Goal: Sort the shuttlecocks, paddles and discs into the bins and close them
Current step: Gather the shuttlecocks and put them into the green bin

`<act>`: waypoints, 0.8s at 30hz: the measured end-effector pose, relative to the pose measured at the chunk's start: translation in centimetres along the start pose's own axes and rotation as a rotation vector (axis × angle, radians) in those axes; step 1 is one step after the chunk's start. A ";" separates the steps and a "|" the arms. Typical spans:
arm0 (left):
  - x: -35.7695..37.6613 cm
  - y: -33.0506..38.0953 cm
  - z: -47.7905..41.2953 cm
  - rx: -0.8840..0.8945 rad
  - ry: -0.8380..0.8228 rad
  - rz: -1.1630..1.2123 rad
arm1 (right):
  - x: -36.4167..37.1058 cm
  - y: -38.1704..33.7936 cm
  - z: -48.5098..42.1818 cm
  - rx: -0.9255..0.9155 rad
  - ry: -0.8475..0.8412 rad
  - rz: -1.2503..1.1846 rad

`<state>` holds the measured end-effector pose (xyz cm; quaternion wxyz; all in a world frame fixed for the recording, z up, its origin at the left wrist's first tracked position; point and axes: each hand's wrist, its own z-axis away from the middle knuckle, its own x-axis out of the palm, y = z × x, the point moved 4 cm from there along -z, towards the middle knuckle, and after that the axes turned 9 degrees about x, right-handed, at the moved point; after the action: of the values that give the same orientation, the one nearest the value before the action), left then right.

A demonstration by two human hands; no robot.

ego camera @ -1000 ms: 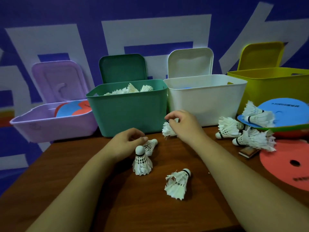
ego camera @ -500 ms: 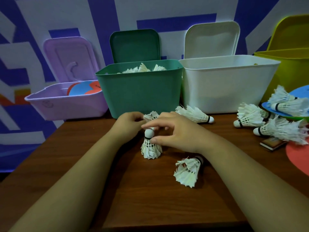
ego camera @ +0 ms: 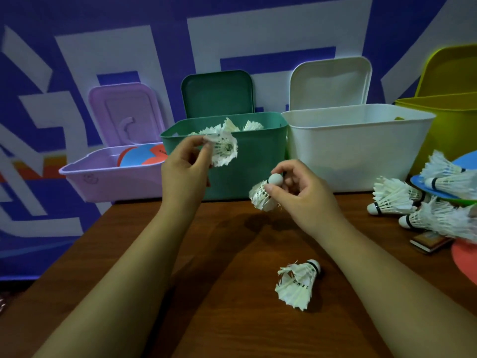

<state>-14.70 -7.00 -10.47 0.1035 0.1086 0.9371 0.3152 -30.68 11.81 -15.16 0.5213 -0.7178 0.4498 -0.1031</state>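
My left hand (ego camera: 184, 169) pinches a white shuttlecock (ego camera: 222, 148) by its feathers, raised in front of the green bin (ego camera: 245, 161). My right hand (ego camera: 302, 192) grips a second shuttlecock (ego camera: 262, 196) near its cork, just above the table. One more shuttlecock (ego camera: 296, 284) lies on the wooden table (ego camera: 206, 306) near me. The green bin stands open and holds several shuttlecocks. A purple bin (ego camera: 111, 177) at the left holds blue and orange discs (ego camera: 142, 156).
An open white bin (ego camera: 356, 151) and a yellow bin (ego camera: 451, 120) stand to the right, lids leaning on the wall. Several shuttlecocks (ego camera: 397, 200) lie at the right edge beside a blue disc (ego camera: 464, 161), an orange disc (ego camera: 467, 257) and a small box (ego camera: 428, 241).
Both hands have lifted off the table, each with a shuttlecock. The left one has risen to the green bin's front. The shuttlecock that lay by the white bin is gone from there.
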 end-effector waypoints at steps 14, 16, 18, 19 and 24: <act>-0.9 -3.2 -7.1 0.003 0.088 -0.272 | -0.5 1.7 -1.0 0.041 0.030 0.030; -0.2 -3.9 -4.6 0.158 0.061 -0.317 | -0.4 1.6 -0.9 0.046 0.023 0.024; 0.8 -5.5 -2.3 0.181 -0.010 -0.341 | -0.3 1.4 -0.9 0.046 0.027 0.011; 1.6 -6.3 -1.1 0.173 -0.073 -0.347 | -0.3 1.2 -0.9 0.041 0.037 0.003; 5.5 -7.6 2.4 0.180 -0.512 -0.340 | -0.5 -0.2 -1.2 0.006 0.165 -0.075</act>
<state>-20.36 -10.11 -17.69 0.3772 0.0349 0.9095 0.1714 -31.59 11.40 -14.35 0.4806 -0.7215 0.4637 -0.1827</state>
